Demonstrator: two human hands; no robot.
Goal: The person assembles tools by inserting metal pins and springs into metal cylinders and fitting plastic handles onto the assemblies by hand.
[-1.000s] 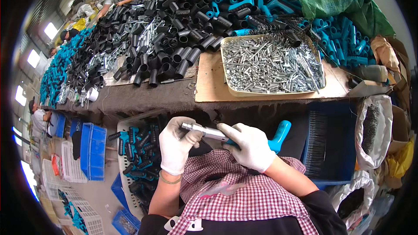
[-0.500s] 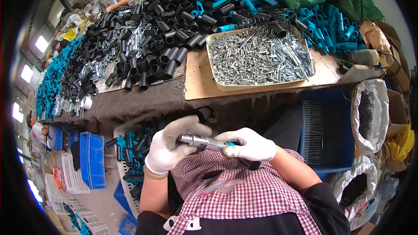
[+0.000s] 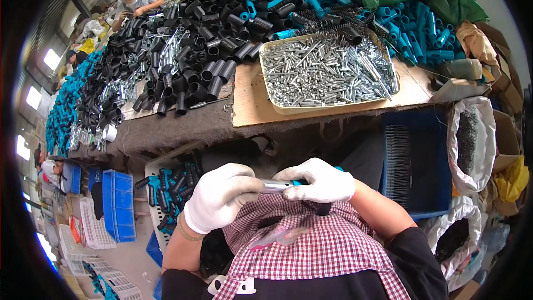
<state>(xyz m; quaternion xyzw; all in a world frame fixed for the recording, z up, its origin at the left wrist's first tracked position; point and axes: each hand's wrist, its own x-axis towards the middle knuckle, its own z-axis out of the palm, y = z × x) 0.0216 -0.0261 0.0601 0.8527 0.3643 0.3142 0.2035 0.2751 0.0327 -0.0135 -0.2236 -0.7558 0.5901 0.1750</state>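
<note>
Both hands wear white gloves and meet in front of the checked apron (image 3: 311, 244). Between them lies a silver metal tube (image 3: 272, 185), held roughly level, with a bit of teal showing at its right. My left hand (image 3: 221, 197) has its fingers closed round the tube's left end and hides that end. My right hand (image 3: 319, 181) is wrapped round the teal part at the other end, most of which its fingers cover.
A cream tray (image 3: 286, 109) of small metal pins sits at the bench front. Black sleeves (image 3: 214, 78) and teal housings (image 3: 425, 39) are heaped behind. A blue bin (image 3: 419, 200) stands right, a crate of teal-and-black handles (image 3: 172, 189) left; a co-worker (image 3: 136, 0) sits far left.
My left hand, loosely spread beside the tube before, has closed over its left end. The tube has turned a little toward level. My right hand keeps its hold.
</note>
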